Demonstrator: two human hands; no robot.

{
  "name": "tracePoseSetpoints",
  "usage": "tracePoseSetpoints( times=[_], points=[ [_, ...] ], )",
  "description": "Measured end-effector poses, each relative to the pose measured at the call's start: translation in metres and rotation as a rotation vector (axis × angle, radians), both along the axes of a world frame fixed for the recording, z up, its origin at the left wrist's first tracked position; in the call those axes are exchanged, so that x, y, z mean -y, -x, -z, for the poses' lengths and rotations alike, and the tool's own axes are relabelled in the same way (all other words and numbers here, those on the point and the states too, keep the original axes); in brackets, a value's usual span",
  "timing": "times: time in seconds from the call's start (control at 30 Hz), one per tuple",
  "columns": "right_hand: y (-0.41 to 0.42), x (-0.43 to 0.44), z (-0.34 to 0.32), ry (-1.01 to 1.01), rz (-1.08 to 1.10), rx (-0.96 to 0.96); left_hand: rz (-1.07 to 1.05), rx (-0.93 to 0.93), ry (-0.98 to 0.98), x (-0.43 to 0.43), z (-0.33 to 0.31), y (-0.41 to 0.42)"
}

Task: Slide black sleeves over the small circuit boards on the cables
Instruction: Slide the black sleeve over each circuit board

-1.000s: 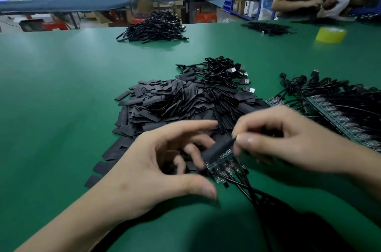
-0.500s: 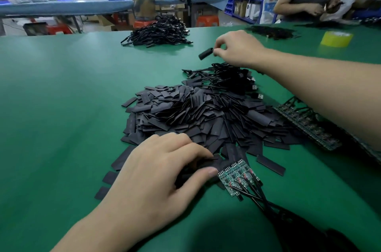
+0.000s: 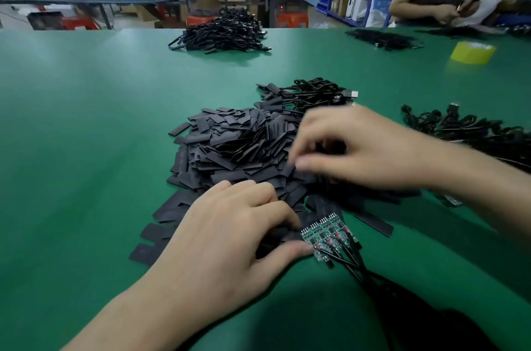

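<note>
L fingers (image 3: 258,195): loosely bent, close together, lying on near edge of the sleeves (image 3: 238,146). Thumb tip touches left edge of the boards (image 3: 327,235). Nothing pinched that I can see.
R fingers (image 3: 316,132): blurred, curled down over right side of the heap. Pinching a sleeve or not: can't tell.
L hand (image 3: 230,235): palm down, low on the surface (image 3: 86,126).
R hand (image 3: 365,149): above the heap, forearm coming in from the right.
Boards, where: small green bunch, fanned, flat on surface at near edge of heap, just right of L thumb. Bare, no sleeve on yet.
Boards, axis: long axis runs from far, slightly left, to near-right. Free ends point away twd the heap; wired ends point near-right.
Cables (image 3: 362,273): black, leave the boards near-right into a dark bundle at the bottom edge.
Sleeves: flat black strips, big loose heap mid-surface, lying every way.
Risk 1: boards are fanned and overlap, so a sleeve may catch two at once or snag on parts. Prob. need to single one out first.
Risk 2: sleeves lie flat, so the mouth may stay closed. Pushing a board in w/o opening it would buckle the sleeve.
Risk 3: R may grab several strips stuck together.
Risk 4: tugging cables could drag the bunch out from under L thumb.
Further out: cable pile (image 3: 316,92) behind heap, tape roll (image 3: 472,52) far right.
</note>
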State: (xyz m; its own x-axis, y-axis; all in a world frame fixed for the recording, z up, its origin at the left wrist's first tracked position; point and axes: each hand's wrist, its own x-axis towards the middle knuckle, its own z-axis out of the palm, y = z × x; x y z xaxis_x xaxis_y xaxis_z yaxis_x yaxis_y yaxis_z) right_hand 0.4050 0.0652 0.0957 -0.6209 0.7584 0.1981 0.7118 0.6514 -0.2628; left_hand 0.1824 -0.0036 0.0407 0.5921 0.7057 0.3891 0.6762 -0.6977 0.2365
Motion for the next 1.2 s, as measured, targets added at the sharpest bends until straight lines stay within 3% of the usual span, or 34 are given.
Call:
tracePoseSetpoints(
  times=[0.07,0.27,0.37,0.63,0.73,0.93,1.2],
  points=[
    [-0.013,0.035,0.008,0.065,-0.015,0.068,-0.014,0.009,-0.001,0.002,0.000,-0.003],
    [-0.016,0.060,0.029,-0.015,0.038,0.206,-0.054,0.042,0.042,0.007,0.001,-0.009],
    [-0.014,0.060,0.025,0.090,0.041,0.077,-0.079,0.111,0.086,0.008,0.002,-0.009],
    [-0.005,0.065,0.030,0.405,0.140,-0.498,-0.074,0.542,0.432,0.013,-0.001,-0.014],
    [-0.005,0.069,0.039,0.520,0.161,-0.674,-0.103,0.613,0.500,0.011,0.000,-0.013],
    [-0.001,0.074,0.049,0.576,0.123,-0.801,-0.001,0.724,0.681,0.008,-0.001,-0.009],
    [0.001,0.075,0.049,0.649,0.059,-0.866,0.045,0.811,0.781,0.008,-0.004,-0.009]
  ],
)
